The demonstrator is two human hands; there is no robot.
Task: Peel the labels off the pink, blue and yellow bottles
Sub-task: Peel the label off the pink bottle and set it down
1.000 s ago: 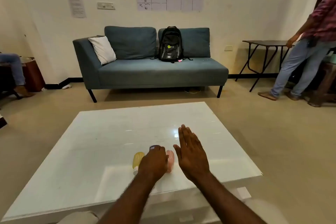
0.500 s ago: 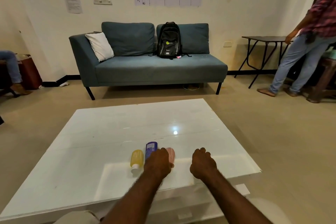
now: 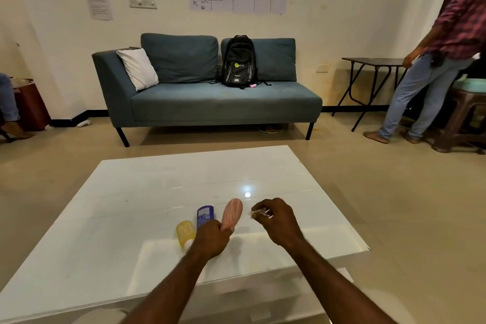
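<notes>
left grip [image 3: 213, 238] closed round the near end of the pink bottle [image 3: 232, 213], which points away over the white counter [image 3: 131, 218]. right grip [image 3: 278, 221] near its right side, fingertips pinching a thin, pale strip of label [image 3: 259, 213]. blue bottle [image 3: 205, 216] and yellow bottle [image 3: 185, 233] lie side by side on the counter, left of the pink one; label print shows on the blue.
</notes>
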